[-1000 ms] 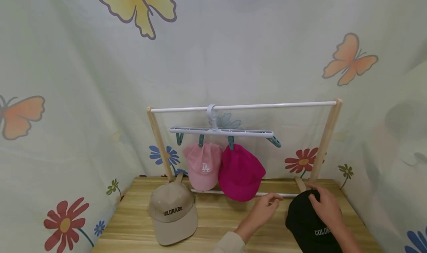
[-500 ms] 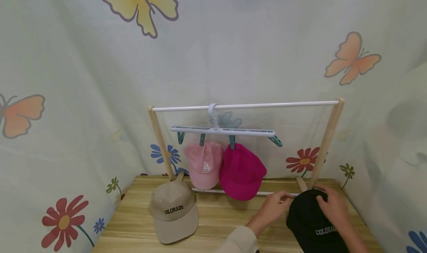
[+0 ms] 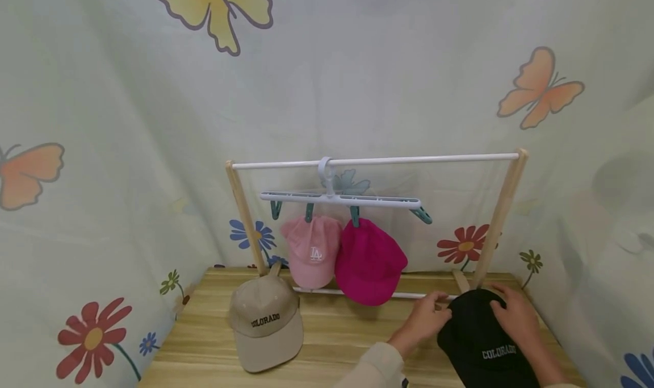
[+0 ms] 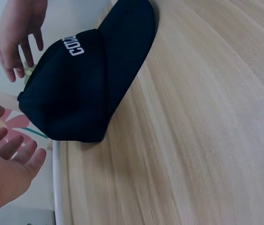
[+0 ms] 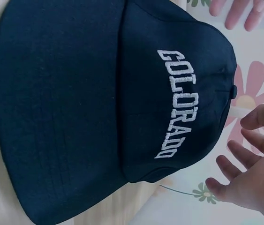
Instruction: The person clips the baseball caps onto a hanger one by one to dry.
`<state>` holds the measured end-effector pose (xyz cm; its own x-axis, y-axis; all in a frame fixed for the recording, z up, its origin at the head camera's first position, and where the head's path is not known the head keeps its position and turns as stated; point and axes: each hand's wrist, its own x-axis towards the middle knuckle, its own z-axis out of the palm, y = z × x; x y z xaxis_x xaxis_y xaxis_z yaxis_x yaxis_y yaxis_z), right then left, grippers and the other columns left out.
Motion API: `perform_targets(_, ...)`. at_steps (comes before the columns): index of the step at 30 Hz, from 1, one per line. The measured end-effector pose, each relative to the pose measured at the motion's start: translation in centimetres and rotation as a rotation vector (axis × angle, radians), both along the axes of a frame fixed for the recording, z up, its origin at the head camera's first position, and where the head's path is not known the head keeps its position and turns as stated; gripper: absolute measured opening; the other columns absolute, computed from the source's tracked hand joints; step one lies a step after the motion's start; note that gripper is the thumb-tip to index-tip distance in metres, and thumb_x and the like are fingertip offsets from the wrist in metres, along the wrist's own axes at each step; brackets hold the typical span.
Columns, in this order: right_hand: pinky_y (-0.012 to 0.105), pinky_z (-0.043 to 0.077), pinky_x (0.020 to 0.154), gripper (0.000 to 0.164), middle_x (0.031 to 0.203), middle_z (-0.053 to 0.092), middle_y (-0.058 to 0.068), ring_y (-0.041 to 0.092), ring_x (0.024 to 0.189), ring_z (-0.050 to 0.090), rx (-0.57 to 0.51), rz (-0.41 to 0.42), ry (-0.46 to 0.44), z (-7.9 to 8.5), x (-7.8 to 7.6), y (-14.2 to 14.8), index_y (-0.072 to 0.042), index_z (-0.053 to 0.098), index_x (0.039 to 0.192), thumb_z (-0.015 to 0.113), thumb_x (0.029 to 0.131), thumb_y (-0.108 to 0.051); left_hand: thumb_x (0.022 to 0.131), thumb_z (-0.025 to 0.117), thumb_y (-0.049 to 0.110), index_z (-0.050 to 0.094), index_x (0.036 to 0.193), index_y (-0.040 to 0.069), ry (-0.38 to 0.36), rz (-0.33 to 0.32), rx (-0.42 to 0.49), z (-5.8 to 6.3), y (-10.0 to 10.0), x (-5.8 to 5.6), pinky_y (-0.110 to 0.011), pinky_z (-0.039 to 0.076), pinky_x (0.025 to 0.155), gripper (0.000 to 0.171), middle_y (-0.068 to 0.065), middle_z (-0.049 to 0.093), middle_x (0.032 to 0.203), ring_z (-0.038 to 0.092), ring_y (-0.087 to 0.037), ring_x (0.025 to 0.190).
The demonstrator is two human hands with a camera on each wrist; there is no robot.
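A black baseball cap with white COLORADO lettering sits on the wooden table at the right, its brim toward me. My left hand is at the cap's left side; in the left wrist view its loosely bent fingers are a little apart from the crown. On the far right side, my right hand spreads its fingers around the crown. The right wrist view has those fingers curved beside the crown with a gap between. Neither hand holds anything.
A white rod rack with wooden posts carries a clip hanger. A light pink cap and a magenta cap hang from its clips. The outer green clips hold nothing. A beige cap lies at the left of the table.
My left hand has moved right, from beneath the magenta cap to the black cap's left side. My right hand has shifted slightly right over the black cap. The hanging caps stay put.
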<state>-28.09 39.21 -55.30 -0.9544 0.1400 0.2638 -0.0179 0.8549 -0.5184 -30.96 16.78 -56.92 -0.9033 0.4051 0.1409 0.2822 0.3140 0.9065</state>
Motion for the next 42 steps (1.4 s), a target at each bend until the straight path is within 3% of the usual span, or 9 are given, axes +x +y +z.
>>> perform_targets(5, 0.067, 0.045, 0.085, 0.045, 0.126, 0.052, 0.045, 0.059, 0.108, 0.052, 0.013, 0.01, 0.003, -0.1, -0.3, 0.2, 0.016, 0.051, 0.134, 0.058, 0.095, -0.007, 0.096, 0.068, 0.017, 0.064, 0.131, 0.012, 0.001, -0.012, -0.073, -0.7, 0.5, -0.4, -0.024, 0.052, 0.091, 0.035, 0.002, 0.067, 0.126, 0.065, -0.016, 0.113)
perform_targets(11, 0.069, 0.045, 0.085, 0.045, 0.125, 0.052, 0.046, 0.06, 0.108, 0.052, 0.015, 0.03, 0.048, -0.3, -0.5, 0.3, 0.016, 0.052, 0.133, 0.061, 0.095, -0.005, 0.097, 0.068, 0.02, 0.063, 0.132, 0.012, 0.005, -0.001, -0.12, -0.6, 1.1, -0.7, -0.025, 0.052, 0.091, 0.037, 0.003, 0.065, 0.127, 0.063, -0.014, 0.113)
perform_targets(18, 0.069, 0.044, 0.09, 0.046, 0.128, 0.05, 0.046, 0.061, 0.112, 0.051, 0.029, 0.094, 0.021, -0.2, -1.1, 0.8, 0.017, 0.05, 0.134, 0.061, 0.096, -0.005, 0.097, 0.069, 0.018, 0.063, 0.13, 0.011, 0.016, -0.007, -0.195, -0.6, 1.5, -0.9, -0.025, 0.052, 0.09, 0.034, -0.001, 0.066, 0.127, 0.064, -0.015, 0.111)
perform_targets(28, 0.066, 0.048, 0.085, 0.046, 0.12, 0.058, 0.043, 0.058, 0.105, 0.058, 0.082, 0.149, 0.027, -0.2, -1.5, 1.3, 0.019, 0.053, 0.129, 0.067, 0.091, -0.004, 0.095, 0.071, 0.036, 0.062, 0.132, 0.014, -0.131, 0.05, -0.197, -1.1, 2.5, -1.4, -0.033, 0.05, 0.099, 0.044, -0.001, 0.066, 0.127, 0.06, -0.013, 0.118)
perform_targets(32, 0.065, 0.048, 0.086, 0.048, 0.12, 0.059, 0.041, 0.056, 0.106, 0.059, 0.088, 0.209, 0.009, -0.4, -1.7, 1.6, 0.018, 0.054, 0.129, 0.069, 0.09, -0.004, 0.093, 0.073, 0.036, 0.061, 0.132, 0.011, -0.188, 0.061, -0.185, -1.9, 2.8, -1.4, -0.034, 0.051, 0.098, 0.047, -0.007, 0.068, 0.123, 0.062, -0.015, 0.114)
perform_targets(36, 0.065, 0.048, 0.089, 0.051, 0.125, 0.057, 0.041, 0.057, 0.112, 0.056, 0.04, 0.26, -0.022, -0.7, -1.6, 1.7, 0.019, 0.051, 0.132, 0.069, 0.089, -0.001, 0.093, 0.074, 0.033, 0.06, 0.13, 0.008, -0.202, 0.06, -0.157, -2.3, 3.0, -1.1, -0.032, 0.052, 0.094, 0.047, -0.011, 0.07, 0.113, 0.065, -0.015, 0.106)
perform_targets(42, 0.067, 0.047, 0.09, 0.054, 0.127, 0.052, 0.046, 0.06, 0.113, 0.053, 0.022, 0.261, -0.027, -0.8, -1.7, 1.8, 0.022, 0.045, 0.134, 0.068, 0.09, 0.001, 0.094, 0.073, 0.03, 0.059, 0.129, 0.007, -0.195, 0.065, -0.141, -1.9, 3.1, -0.8, -0.033, 0.052, 0.095, 0.043, -0.012, 0.069, 0.114, 0.064, -0.017, 0.108)
